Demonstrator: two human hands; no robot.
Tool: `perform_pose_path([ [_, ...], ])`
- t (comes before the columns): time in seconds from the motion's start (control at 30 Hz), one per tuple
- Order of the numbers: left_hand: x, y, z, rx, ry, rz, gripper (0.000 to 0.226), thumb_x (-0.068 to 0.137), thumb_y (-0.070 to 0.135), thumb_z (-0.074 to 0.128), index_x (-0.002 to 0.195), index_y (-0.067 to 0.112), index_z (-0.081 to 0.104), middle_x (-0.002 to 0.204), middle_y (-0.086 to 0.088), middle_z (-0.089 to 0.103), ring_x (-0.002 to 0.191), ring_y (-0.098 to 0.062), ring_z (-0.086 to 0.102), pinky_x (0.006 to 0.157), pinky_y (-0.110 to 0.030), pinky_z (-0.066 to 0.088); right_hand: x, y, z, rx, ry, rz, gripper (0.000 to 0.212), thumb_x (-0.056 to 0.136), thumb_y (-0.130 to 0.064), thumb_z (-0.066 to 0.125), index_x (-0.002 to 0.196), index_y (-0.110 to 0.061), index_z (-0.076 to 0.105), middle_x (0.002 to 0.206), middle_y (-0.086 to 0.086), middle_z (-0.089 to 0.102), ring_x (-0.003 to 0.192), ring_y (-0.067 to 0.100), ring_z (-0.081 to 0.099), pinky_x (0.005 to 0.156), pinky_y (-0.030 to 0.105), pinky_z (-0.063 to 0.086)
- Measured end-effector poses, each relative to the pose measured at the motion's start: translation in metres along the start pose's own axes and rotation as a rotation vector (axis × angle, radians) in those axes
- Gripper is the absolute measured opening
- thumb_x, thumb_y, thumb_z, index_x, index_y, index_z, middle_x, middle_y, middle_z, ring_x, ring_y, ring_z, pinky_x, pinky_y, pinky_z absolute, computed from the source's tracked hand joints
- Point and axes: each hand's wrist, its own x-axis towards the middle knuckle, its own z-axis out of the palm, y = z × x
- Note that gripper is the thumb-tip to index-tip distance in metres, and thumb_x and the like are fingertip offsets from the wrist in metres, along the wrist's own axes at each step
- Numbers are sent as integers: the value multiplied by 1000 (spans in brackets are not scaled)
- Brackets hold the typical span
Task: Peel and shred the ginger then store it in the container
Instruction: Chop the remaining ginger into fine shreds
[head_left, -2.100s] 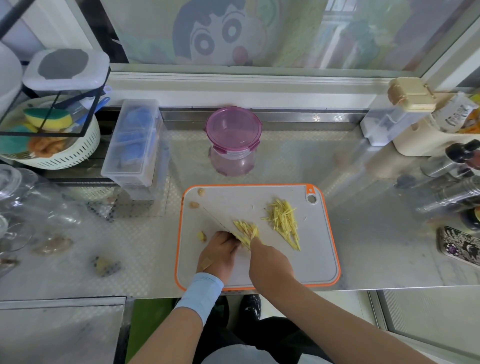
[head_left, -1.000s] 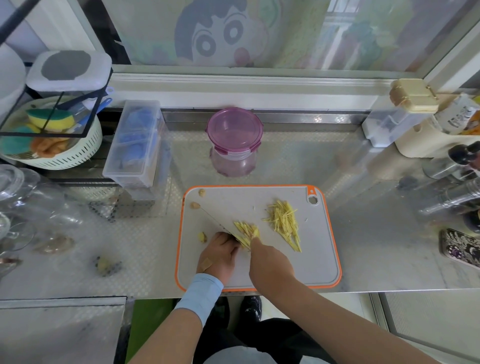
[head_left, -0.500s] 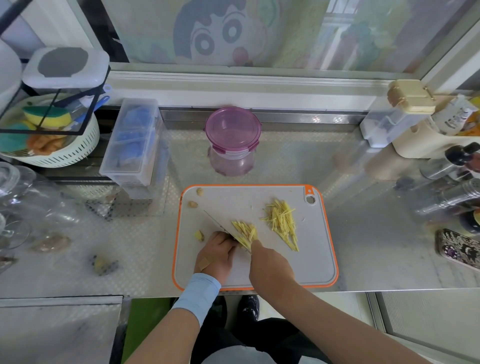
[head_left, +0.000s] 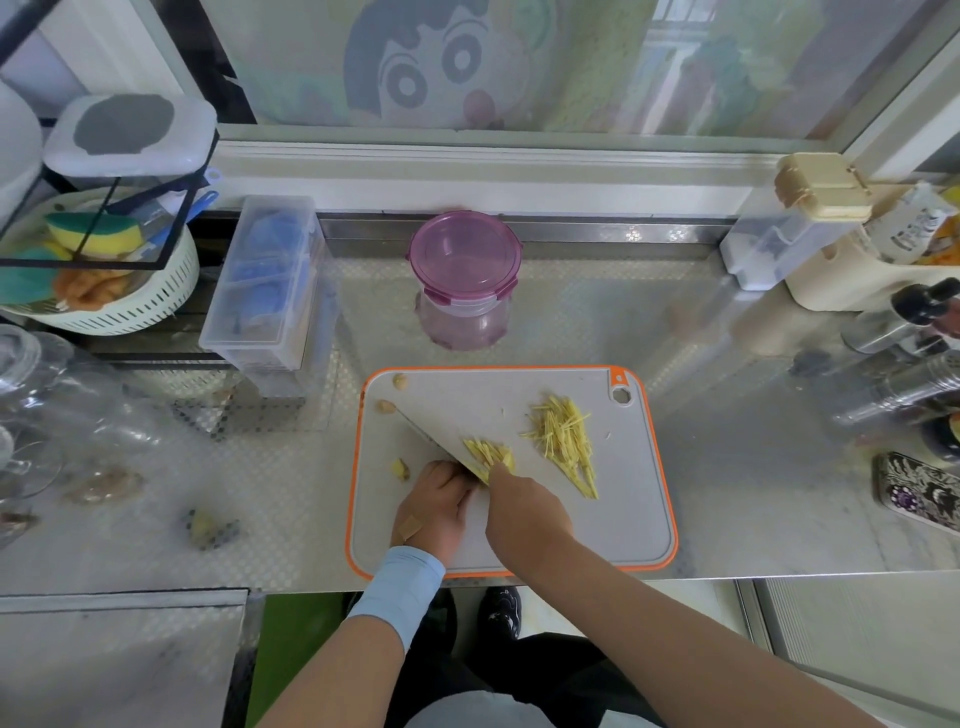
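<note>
Steel counter (head_left: 727, 467), cutting board (head_left: 613, 530), lidded container (head_left: 465, 280), phone (head_left: 917, 491)

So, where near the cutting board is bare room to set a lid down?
Widest free patch: counter between the cutting board and the bottles and phone on its right. A smaller one between board and ginger scrap, left. Glassware crowds the far left.
</note>
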Motion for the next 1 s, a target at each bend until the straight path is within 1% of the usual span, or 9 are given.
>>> perform_pose_path([
  [0.1, -1, 1, 0, 19, 34, 13, 27, 89, 24, 46, 84, 17, 71, 95, 1, 66, 99, -16, 53, 74, -25, 50, -8, 10, 4, -14, -2, 13, 51, 90, 1, 44, 138, -14, 32, 73, -1, 45, 68, 22, 49, 56, 32, 41],
  [0.2, -1, -1, 2, 6, 46, 12, 27, 89, 25, 47, 83, 16, 72, 93, 1, 66, 99, -17, 54, 76, -25, 49, -18, 17, 7, -48, -23, 52, 31, 88, 3, 46, 111, -16, 38, 71, 0, 46, 63, 19, 48, 56, 32, 48],
  [0.27, -1, 0, 3, -1, 48, 1, 27, 89, 25, 48, 82, 16, 72, 92, 1, 66, 99, -16, 54, 76, -22, 48, -18, 17, 7, -55, -25, 60, 29, 88, 3, 46, 105, -18, 36, 71, 0, 47, 64, 20, 50, 60, 34, 51],
  [0.37, -1, 0, 1, 2, 41, 3, 24, 87, 23, 48, 81, 17, 71, 91, 2, 65, 98, -15, 53, 75, -19, 44, -7, 10, 4, -35, -19, 22, 47, 91, 0, 46, 134, -15, 36, 83, 4, 55, 71, 23, 49, 56, 32, 43],
  [0.4, -1, 0, 1, 4, 36, 2, 24, 87, 23, 48, 81, 17, 71, 92, 3, 65, 98, -15, 53, 74, -19, 44, -3, 7, 3, -31, -18, 8, 47, 92, -1, 46, 136, -13, 35, 89, 7, 59, 72, 24, 49, 57, 32, 41],
  [0.53, 0, 1, 0, 4, 30, -18, 23, 86, 23, 48, 80, 17, 70, 92, 3, 64, 98, -14, 53, 69, -22, 47, 4, -2, 0, -19, 1, -19, 38, 92, -1, 44, 128, -9, 39, 75, 1, 45, 72, 26, 49, 54, 31, 39],
  [0.67, 0, 2, -1, 18, 30, -7, 25, 86, 23, 47, 80, 17, 71, 92, 2, 66, 99, -15, 53, 73, -23, 48, -4, 7, 5, -16, -6, 8, 48, 91, 0, 45, 135, -14, 35, 74, 0, 46, 69, 23, 50, 55, 31, 41],
  [0.83, -3, 0, 4, 1, 28, -17, 24, 88, 22, 48, 82, 16, 71, 95, 2, 66, 100, -16, 54, 81, -18, 41, -15, 18, 8, -44, -14, 33, 31, 89, 3, 46, 115, -13, 41, 71, 0, 45, 71, 24, 53, 60, 33, 47],
  [1.0, -1, 1, 1, 3, 22, -16, 24, 87, 23, 48, 83, 18, 71, 94, 4, 65, 99, -14, 53, 74, -18, 43, -2, 10, 7, -51, -1, -2, 48, 93, -2, 47, 138, -12, 34, 74, 0, 44, 71, 23, 49, 53, 28, 37],
])
